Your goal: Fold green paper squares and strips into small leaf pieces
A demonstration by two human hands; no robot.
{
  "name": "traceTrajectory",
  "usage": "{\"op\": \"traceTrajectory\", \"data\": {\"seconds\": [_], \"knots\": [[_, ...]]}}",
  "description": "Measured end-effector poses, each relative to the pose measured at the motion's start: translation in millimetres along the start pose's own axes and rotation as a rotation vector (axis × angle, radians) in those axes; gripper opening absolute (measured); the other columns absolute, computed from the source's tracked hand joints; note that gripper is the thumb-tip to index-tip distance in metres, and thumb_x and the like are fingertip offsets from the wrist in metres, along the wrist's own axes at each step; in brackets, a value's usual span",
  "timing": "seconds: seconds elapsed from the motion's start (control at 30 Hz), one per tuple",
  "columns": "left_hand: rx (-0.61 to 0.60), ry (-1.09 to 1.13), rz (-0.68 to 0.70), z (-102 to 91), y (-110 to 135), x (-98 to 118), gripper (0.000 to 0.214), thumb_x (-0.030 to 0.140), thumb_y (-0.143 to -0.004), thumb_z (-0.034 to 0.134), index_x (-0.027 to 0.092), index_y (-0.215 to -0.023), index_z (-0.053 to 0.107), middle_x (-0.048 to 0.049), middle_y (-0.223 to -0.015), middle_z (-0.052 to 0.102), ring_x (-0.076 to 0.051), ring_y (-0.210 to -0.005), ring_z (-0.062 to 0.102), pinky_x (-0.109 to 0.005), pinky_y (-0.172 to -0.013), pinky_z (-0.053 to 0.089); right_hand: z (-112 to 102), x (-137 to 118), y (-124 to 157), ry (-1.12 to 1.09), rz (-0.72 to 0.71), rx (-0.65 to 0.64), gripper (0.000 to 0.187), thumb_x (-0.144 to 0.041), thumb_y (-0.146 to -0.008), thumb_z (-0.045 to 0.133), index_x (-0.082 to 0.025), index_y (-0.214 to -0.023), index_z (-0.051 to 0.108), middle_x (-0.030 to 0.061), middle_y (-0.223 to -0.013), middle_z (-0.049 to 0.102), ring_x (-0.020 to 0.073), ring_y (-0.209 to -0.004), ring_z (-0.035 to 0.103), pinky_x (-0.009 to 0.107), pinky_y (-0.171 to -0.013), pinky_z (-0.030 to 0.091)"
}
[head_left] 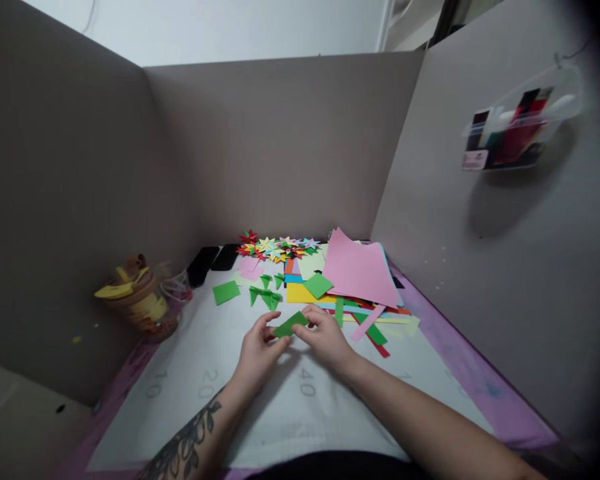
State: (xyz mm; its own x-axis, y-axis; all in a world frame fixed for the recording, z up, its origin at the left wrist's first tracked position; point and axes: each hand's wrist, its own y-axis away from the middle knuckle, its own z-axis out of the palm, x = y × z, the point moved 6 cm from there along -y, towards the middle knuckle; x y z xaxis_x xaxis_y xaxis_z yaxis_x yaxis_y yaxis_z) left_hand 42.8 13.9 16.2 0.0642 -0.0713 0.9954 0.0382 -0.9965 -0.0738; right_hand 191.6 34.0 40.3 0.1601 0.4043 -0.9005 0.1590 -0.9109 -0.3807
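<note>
Both hands pinch a small folded green paper piece (291, 325) just above the white mat (190, 387). My left hand (258, 353) grips its near left end with thumb and fingers. My right hand (326, 337) holds the right end, fingers curled. Just beyond lie several folded green paper bits (265, 295), a green square (226, 292) to the left and another green square (319, 285) on a yellow sheet (298, 294).
A stack of coloured sheets topped by pink paper (360, 270) lies at the back right, with loose strips (373, 328) in front. Several paper stars (275, 248) line the back wall. A cup (140, 300) with yellow items stands left. Grey partitions enclose three sides.
</note>
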Motion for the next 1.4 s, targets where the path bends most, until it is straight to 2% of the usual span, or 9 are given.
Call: {"op": "traceTrajectory", "data": {"seconds": [0.27, 0.43, 0.67, 0.8, 0.93, 1.0, 1.07, 1.2, 1.4], "knots": [[0.029, -0.087, 0.066, -4.8, 0, 7, 0.044, 0.026, -0.065, 0.066, 0.016, -0.106, 0.056, 0.0053, -0.059, 0.053, -0.010, -0.057, 0.051, -0.021, -0.059, 0.041, -6, -4, -1, 0.017, -0.023, 0.039, 0.015, -0.024, -0.071, 0.065, -0.019, -0.059, 0.058, -0.0001, -0.069, 0.052, 0.0157, -0.070, 0.050, 0.027, -0.062, 0.037], [0.059, -0.091, 0.063, -6.1, 4, 14, 0.040, 0.027, -0.066, 0.066, 0.016, -0.103, 0.056, 0.0039, -0.060, 0.056, -0.011, -0.057, 0.052, -0.020, -0.056, 0.041, 12, 14, 5, -0.159, 0.130, -0.050, 0.014, -0.030, -0.071, 0.066, -0.019, -0.079, 0.066, 0.0014, -0.077, 0.058, 0.0157, -0.071, 0.053, 0.025, -0.060, 0.040], [0.003, -0.062, 0.041, 0.4, 6, 9, 0.035, 0.025, -0.067, 0.066, 0.016, -0.098, 0.053, 0.0062, -0.057, 0.053, -0.008, -0.053, 0.050, -0.017, -0.053, 0.039, 20, 19, 9, -0.286, 0.198, -0.035, 0.021, -0.035, -0.072, 0.064, -0.015, -0.076, 0.067, 0.0026, -0.076, 0.061, 0.0161, -0.071, 0.055, 0.027, -0.066, 0.043], [-0.005, -0.032, 0.018, 0.3, 2, 8, 0.034, 0.024, -0.066, 0.066, 0.016, -0.095, 0.050, 0.0083, -0.054, 0.050, -0.007, -0.048, 0.046, -0.016, -0.050, 0.037, 4, 23, -1, -0.295, 0.183, 0.042, 0.024, -0.039, -0.072, 0.064, -0.015, -0.067, 0.061, -0.0008, -0.067, 0.055, 0.0128, -0.063, 0.049, 0.025, -0.062, 0.040], [0.006, -0.149, 0.093, -5.4, 1, 12, 0.029, 0.023, -0.068, 0.062, 0.017, -0.094, 0.050, 0.0074, -0.056, 0.052, -0.009, -0.052, 0.050, -0.019, -0.055, 0.040, -30, 29, -13, -0.255, 0.163, 0.229, 0.025, -0.040, -0.075, 0.060, -0.016, -0.067, 0.056, -0.0026, -0.062, 0.048, 0.0116, -0.059, 0.044, 0.024, -0.059, 0.036], [0.030, -0.274, 0.159, -9.2, 2, 15, 0.026, 0.022, -0.070, 0.060, 0.018, -0.094, 0.051, 0.0061, -0.060, 0.055, -0.010, -0.058, 0.054, -0.020, -0.060, 0.042, -43, 21, -14, -0.170, 0.078, 0.271, 0.023, -0.038, -0.079, 0.057, -0.017, -0.070, 0.056, -0.0012, -0.066, 0.049, 0.0131, -0.064, 0.046, 0.025, -0.063, 0.038], [0.037, -0.401, 0.228, -10.8, 4, 18, 0.024, 0.020, -0.071, 0.058, 0.019, -0.094, 0.052, 0.0046, -0.064, 0.059, -0.012, -0.064, 0.058, -0.023, -0.065, 0.044, -47, 5, -13, -0.040, -0.069, 0.226, 0.018, -0.033, -0.081, 0.056, -0.018, -0.072, 0.057, 0.0012, -0.075, 0.052, 0.0151, -0.074, 0.050, 0.028, -0.071, 0.039], [0.012, -0.547, 0.338, -9.0, 7, 20, 0.021, 0.018, -0.075, 0.053, 0.020, -0.096, 0.053, 0.0026, -0.072, 0.063, -0.013, -0.069, 0.060, -0.024, -0.067, 0.045, -37, -16, -5, 0.133, -0.227, 0.096, 0.009, -0.028, -0.079, 0.059, -0.020, -0.084, 0.061, 0.0050, -0.093, 0.051, 0.0190, -0.091, 0.051, 0.032, -0.081, 0.041], [-0.011, -0.712, 0.427, -5.7, 10, 22, 0.020, 0.016, -0.076, 0.052, 0.021, -0.095, 0.055, -0.0013, -0.082, 0.065, -0.016, -0.076, 0.061, -0.028, -0.072, 0.046, -17, -15, 0, 0.412, -0.361, -0.055, 0.005, -0.021, -0.074, 0.065, -0.022, -0.078, 0.066, 0.0063, -0.103, 0.049, 0.0227, -0.102, 0.047, 0.040, -0.090, 0.039]]}}
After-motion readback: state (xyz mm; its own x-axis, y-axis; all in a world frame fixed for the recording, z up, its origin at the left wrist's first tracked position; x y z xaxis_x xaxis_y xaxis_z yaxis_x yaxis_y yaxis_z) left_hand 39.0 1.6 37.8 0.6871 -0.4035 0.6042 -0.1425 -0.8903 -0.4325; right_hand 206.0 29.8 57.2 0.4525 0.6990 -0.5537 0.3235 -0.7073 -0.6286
